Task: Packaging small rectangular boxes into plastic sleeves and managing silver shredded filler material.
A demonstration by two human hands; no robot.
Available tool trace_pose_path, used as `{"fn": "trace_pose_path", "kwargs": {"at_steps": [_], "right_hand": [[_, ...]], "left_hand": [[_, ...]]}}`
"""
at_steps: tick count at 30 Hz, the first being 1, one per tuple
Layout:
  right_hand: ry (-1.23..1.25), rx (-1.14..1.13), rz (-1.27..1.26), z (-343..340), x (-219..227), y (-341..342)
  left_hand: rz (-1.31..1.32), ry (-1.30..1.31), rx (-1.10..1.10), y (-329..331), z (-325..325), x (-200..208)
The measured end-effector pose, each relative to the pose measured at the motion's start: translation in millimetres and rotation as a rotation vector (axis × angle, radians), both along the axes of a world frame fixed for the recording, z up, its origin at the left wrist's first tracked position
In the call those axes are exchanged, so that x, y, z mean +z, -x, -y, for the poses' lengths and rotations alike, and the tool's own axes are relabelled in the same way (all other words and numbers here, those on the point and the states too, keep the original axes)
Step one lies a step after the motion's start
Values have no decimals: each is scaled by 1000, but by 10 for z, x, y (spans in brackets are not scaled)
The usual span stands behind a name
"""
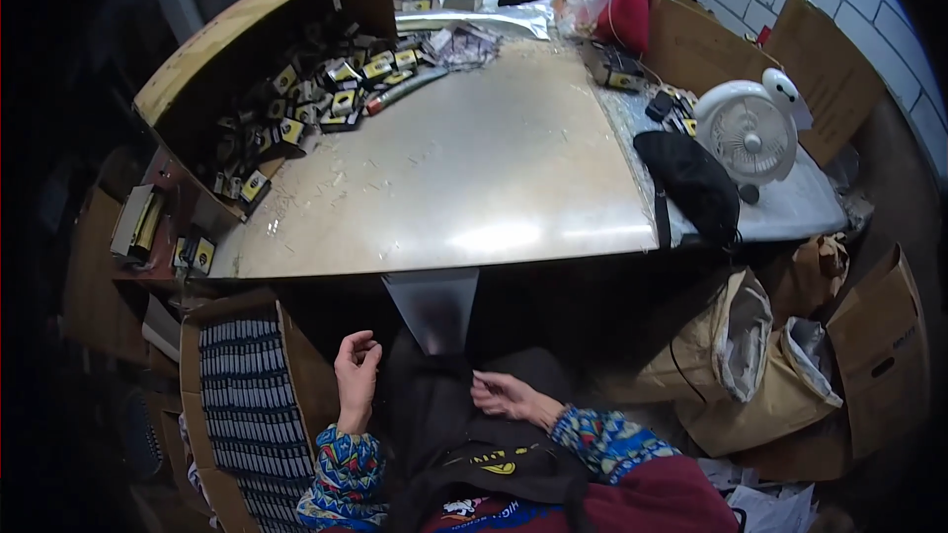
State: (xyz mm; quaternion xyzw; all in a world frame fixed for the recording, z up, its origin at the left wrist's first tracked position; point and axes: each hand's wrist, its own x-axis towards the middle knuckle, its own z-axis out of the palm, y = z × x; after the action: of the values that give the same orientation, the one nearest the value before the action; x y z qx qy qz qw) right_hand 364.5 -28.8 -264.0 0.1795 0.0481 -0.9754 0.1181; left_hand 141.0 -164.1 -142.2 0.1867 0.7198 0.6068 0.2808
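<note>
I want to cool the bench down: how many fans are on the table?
1. A white desk fan stands at the right end of the table, beside a black bag. Boxes around the table may hide others.

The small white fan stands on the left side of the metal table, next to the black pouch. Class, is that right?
Not quite. The head view shows the white fan on the right side of the metal table, next to the black pouch.

Both forearms in from lower edge, patterned sleeves to the wrists. Left hand (356, 368) raised, fingers loosely curled, holding nothing. Right hand (502, 396) lower, pointing left, fingers half bent, empty. Hands apart, not touching.
</note>
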Motion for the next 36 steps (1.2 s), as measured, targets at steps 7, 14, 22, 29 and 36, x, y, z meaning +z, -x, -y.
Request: {"fn": "trace_pose_path", "kwargs": {"at_steps": [7, 14, 22, 29, 36], "right_hand": [[-669, -166, -70, -969, 1932, 551], [-2309, -605, 174, -2247, 2091, 1387], [-2667, -264, -391, -2902, 1825, 2660], [-3283, -231, -245, -3734, 1659, 3834], [-3369, 19, -247, -3672, 1716, 3695]], "left_hand": [[-673, 111, -167, 855, -826, 512], [-1031, 724, 305, 2223, -1293, 282], [-834, 534, -21, 2102, -2061, 357], [-568, -2, -114, 2157, -2575, 297], [-811, 168, -96, 2160, -2574, 224]]}}
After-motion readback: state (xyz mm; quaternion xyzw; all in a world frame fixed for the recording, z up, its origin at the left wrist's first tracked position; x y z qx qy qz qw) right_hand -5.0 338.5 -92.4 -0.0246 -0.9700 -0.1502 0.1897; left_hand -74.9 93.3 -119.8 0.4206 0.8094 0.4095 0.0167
